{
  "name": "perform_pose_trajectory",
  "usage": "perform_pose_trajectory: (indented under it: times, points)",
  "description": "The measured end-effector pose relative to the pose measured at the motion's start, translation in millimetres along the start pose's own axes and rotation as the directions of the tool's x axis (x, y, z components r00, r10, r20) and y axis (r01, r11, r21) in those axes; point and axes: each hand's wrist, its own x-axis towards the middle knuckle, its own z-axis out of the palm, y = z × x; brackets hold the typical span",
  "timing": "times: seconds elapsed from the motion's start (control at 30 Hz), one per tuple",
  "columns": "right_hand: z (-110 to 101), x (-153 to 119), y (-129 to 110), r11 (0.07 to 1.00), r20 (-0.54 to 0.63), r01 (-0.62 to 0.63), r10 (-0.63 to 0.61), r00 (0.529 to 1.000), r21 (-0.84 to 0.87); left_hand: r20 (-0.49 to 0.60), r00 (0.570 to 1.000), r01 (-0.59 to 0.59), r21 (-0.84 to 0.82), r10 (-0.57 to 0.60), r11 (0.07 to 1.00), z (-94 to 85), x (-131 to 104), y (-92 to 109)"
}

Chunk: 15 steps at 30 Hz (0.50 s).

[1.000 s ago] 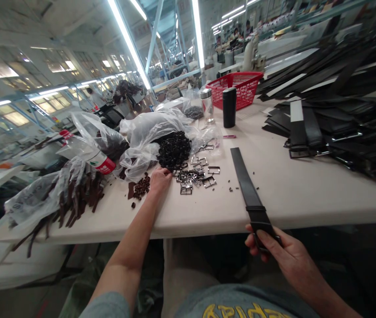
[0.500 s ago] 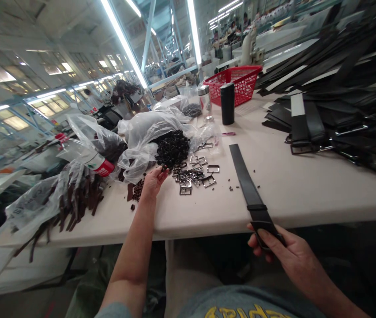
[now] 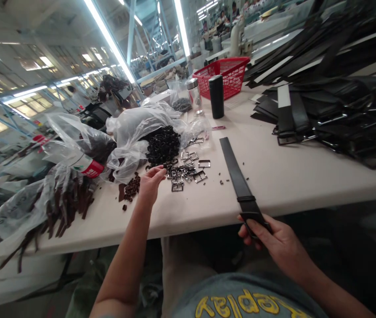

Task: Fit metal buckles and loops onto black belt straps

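A black leather belt strap point(image 3: 235, 165) is gripped near its folded end by my right hand point(image 3: 264, 232), thumb on top. A dark keeper loop point(image 3: 246, 199) sits around the strap just beyond the fingers, and the far part of the strap reaches over the table. My left hand point(image 3: 152, 180) is at the near side of a heap of black belt loops point(image 3: 163, 145), thumb and fingers pinched together. Whatever lies between those fingertips is too small to make out. Loose metal buckles point(image 3: 188, 172) lie right beside the left fingertips, and small brown loops point(image 3: 132, 187) are to its left.
Clear plastic bags point(image 3: 141, 121) and a bundle of brown strips point(image 3: 69, 198) cover the table's left. At the back stand a glass jar point(image 3: 194, 97), a black tumbler point(image 3: 216, 97) and a red basket point(image 3: 237, 77). Piled black belts point(image 3: 340, 115) fill the right.
The whole view has shifted, with table things appearing further left and slightly higher. My left hand has moved slightly toward the buckles; my right hand keeps its hold on the belt strap.
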Motion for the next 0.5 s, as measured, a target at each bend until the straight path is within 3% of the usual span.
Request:
perform_pose_trajectory:
  times: [0.03, 0.1, 0.17, 0.3, 0.4, 0.5]
  points:
    - [0.7, -1.5, -2.0, 1.000, 0.006, 0.016, -0.016, 1.000, -0.018, 0.054, 0.996, 0.075, -0.138, -0.068, 0.988, 11.0, -13.5, 2.8]
    - [1.7, -5.3, -6.7, 0.997, 0.020, 0.055, -0.054, 0.998, -0.052, 0.197, 0.960, 0.264, -0.398, -0.199, 0.879, 33.4, -42.6, 8.7]
    - [2.3, -9.6, -11.7, 0.992, 0.037, 0.097, -0.094, 0.995, -0.080, 0.317, 0.909, 0.404, -0.513, -0.270, 0.757, 53.1, -69.6, 14.1]
    - [1.9, -16.6, -18.8, 0.988, 0.055, 0.132, -0.128, 0.990, -0.084, 0.403, 0.859, 0.504, -0.555, -0.316, 0.662, 77.8, -105.4, 21.6]
    - [-0.2, -18.2, -21.1, 0.989, 0.040, 0.145, -0.147, 0.988, 0.036, 0.458, 0.824, 0.561, -0.573, -0.334, 0.598, 83.9, -118.8, 26.3]
    - [-3.4, -15.7, -22.1, 0.964, 0.065, 0.153, -0.171, 0.983, 0.220, 0.633, 0.710, 0.690, -0.534, -0.308, 0.489, 84.6, -128.5, 29.5]
